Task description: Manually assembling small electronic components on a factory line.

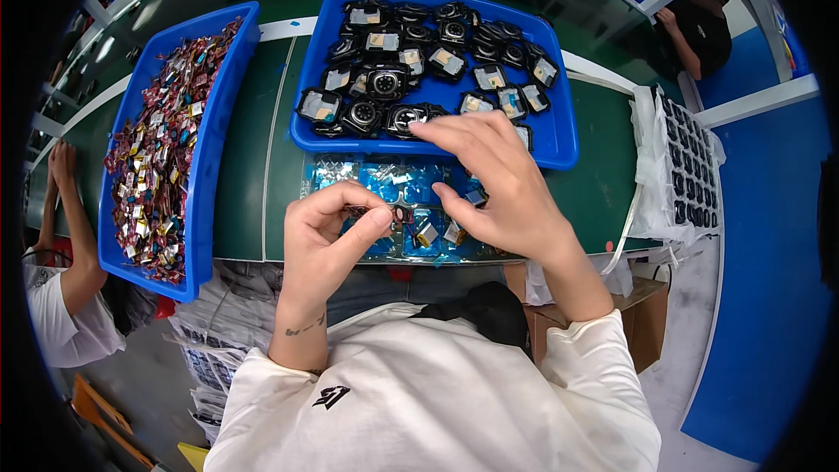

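My left hand is closed in a pinch, thumb against index finger, on a small dark electronic part. It hovers over a clear plastic tray with blue film and several small parts with silvery pieces. My right hand is open, thumb and index finger wide apart, over the near rim of a blue bin. Its index fingertip overlaps a black smartwatch case in that bin; whether they touch I cannot tell. Many more watch cases lie heaped there, some showing pale backs.
To the left stands a long blue bin full of small reddish flex-cable parts. A stack of trays with dark pieces sits at the right table edge. Below is a cardboard box. Other people work at far left and upper right.
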A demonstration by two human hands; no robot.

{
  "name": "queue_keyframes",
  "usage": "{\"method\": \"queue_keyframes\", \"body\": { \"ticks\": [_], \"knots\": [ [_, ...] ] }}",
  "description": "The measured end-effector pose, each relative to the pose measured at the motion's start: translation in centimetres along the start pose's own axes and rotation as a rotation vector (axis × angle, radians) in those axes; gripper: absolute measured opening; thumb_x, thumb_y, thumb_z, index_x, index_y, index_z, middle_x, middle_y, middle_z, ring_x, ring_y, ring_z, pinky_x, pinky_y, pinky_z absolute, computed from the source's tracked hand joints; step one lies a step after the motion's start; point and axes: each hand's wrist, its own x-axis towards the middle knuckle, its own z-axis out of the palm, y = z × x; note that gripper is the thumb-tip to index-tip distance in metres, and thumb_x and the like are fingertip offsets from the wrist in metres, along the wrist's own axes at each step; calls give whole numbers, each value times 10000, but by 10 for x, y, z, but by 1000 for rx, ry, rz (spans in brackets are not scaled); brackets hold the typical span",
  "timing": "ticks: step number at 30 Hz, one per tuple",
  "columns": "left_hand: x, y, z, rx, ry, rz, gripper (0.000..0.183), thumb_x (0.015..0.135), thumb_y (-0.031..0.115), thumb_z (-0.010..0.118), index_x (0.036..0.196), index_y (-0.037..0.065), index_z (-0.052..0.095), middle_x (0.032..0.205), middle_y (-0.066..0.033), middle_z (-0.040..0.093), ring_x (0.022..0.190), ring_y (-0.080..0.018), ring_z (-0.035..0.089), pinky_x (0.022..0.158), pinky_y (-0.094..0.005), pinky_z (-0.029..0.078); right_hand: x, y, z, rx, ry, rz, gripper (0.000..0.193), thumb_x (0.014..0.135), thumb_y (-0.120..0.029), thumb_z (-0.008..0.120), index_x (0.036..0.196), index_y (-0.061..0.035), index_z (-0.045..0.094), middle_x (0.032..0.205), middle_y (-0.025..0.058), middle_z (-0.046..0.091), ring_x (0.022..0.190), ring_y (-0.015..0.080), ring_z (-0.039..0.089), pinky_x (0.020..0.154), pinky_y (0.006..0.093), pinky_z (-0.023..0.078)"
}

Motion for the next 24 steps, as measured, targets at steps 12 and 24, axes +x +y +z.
{"method": "queue_keyframes", "body": {
  "ticks": [12, 24],
  "knots": [
    [-4, -2, -4, 27, -17, -9, 52, 836, -1, 662, 847, -50, 648, 796, -73, 650, 726, -100, 599, 666, -217, 470, 19, 22, 6, -180, -96, 15, 502, 669, -270, 790, 1117, -99, 640, 1067, 76, 552, 965, 268, 503, 808, 375, 449],
    [-5, -3, -1, 63, -17, -33, 57, 810, -6, 677, 834, -52, 652, 800, -74, 647, 761, -116, 586, 697, -230, 448, 19, 17, 0, -156, -166, 92, 286, 721, -113, 755, 982, -69, 647, 901, 50, 637, 838, 204, 582, 723, 324, 477]
  ]
}}
